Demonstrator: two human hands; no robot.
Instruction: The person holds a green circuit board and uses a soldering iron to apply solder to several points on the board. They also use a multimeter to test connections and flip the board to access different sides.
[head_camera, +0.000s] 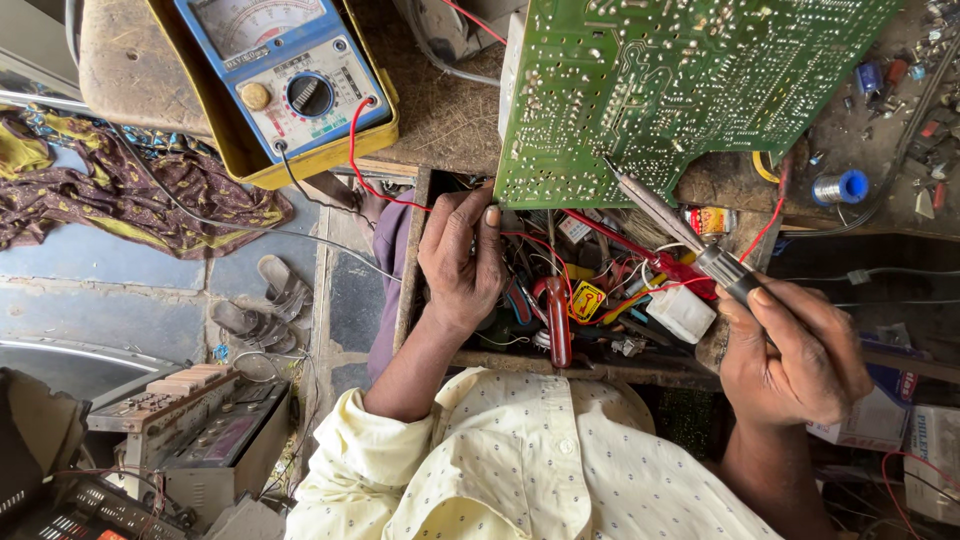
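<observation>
Head view: a green circuit board (665, 85) is steadied at its lower left corner by the left hand (462, 255), fingers clasped on the edge. A soldering iron (680, 235) is gripped by the right hand (795, 350), its tip touching the board's lower edge. A blue multimeter (285, 75) is seen left of the board.

A green, solder-dotted circuit board (680, 85) lies tilted, solder side up; a slim metal-tipped soldering iron (680, 235) apparently touches its lower edge.

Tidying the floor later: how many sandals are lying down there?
2: both sandals lie side by side on the floor, left of the left hand. Others may be hidden under the bench.
</observation>
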